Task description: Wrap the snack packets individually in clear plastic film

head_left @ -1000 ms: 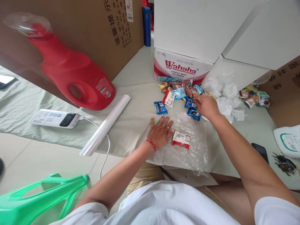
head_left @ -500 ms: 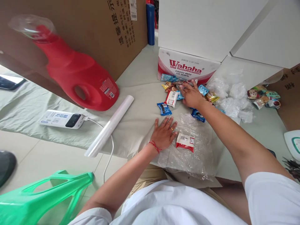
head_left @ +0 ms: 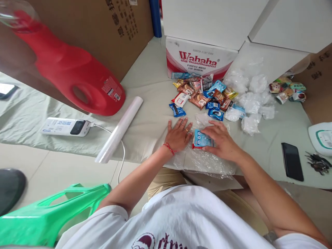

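Observation:
My left hand (head_left: 178, 135) lies flat, fingers spread, on the cloth at the left edge of a sheet of clear plastic film (head_left: 207, 164). Between the thumb and fingers of my right hand (head_left: 224, 141) is a light-blue snack packet (head_left: 202, 137). It lies over a red-and-white packet (head_left: 197, 146), of which only a red edge shows. Beyond both hands is a pile of small wrapped snacks, among them a brown packet (head_left: 199, 100), a red-and-white packet (head_left: 181, 99) and a dark-blue packet (head_left: 177, 110).
Crumpled clear plastic bundles (head_left: 250, 103) lie right of the pile, before a Wahaha carton (head_left: 199, 57). A roll of film (head_left: 119, 129), a power bank (head_left: 66, 127) and a red jug (head_left: 85, 76) stand or lie leftward. A phone (head_left: 292, 161) and keys (head_left: 318, 162) are at right.
My right hand has come back from the pile to the film with the light-blue packet, covering the red-and-white one there. My left hand has stayed flat. The view has shifted slightly.

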`<state>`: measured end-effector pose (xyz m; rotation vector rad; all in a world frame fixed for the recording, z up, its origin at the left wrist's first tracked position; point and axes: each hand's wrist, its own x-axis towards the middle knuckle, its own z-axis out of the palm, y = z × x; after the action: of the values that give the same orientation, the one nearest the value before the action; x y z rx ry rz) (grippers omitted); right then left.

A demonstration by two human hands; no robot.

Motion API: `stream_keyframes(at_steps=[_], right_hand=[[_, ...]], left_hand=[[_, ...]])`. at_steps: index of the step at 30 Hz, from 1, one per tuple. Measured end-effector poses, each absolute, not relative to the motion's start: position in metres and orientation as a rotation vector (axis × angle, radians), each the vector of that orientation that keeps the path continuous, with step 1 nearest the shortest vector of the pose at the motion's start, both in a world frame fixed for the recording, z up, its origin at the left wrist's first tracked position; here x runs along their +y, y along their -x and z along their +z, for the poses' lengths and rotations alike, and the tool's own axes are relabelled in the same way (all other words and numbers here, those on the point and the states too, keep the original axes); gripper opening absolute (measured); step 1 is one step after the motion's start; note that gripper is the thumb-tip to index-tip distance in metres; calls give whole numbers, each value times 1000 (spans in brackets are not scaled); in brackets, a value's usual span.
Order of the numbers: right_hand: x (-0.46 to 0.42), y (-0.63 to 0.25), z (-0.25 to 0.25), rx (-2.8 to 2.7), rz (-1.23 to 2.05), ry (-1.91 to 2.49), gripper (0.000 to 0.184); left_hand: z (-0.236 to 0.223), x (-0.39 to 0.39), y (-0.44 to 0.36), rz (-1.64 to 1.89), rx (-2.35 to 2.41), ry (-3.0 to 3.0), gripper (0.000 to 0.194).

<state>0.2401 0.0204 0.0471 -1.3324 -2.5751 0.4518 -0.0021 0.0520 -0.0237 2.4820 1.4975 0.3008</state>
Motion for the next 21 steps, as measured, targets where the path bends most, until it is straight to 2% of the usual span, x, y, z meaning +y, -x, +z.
stream_keyframes(at_steps=[5, 15, 21], right_hand=[[10, -229, 12, -2628, 477, 1467, 59], [5, -245, 0, -2537, 413, 1363, 66], [11, -256, 6, -2569, 509, 1321, 82]], left_hand=[[-15, 49, 9, 247, 1542, -2480, 57], [-16, 35, 24, 231, 1603, -2460, 59], [-11, 40, 36, 341, 1557, -2447, 62]])
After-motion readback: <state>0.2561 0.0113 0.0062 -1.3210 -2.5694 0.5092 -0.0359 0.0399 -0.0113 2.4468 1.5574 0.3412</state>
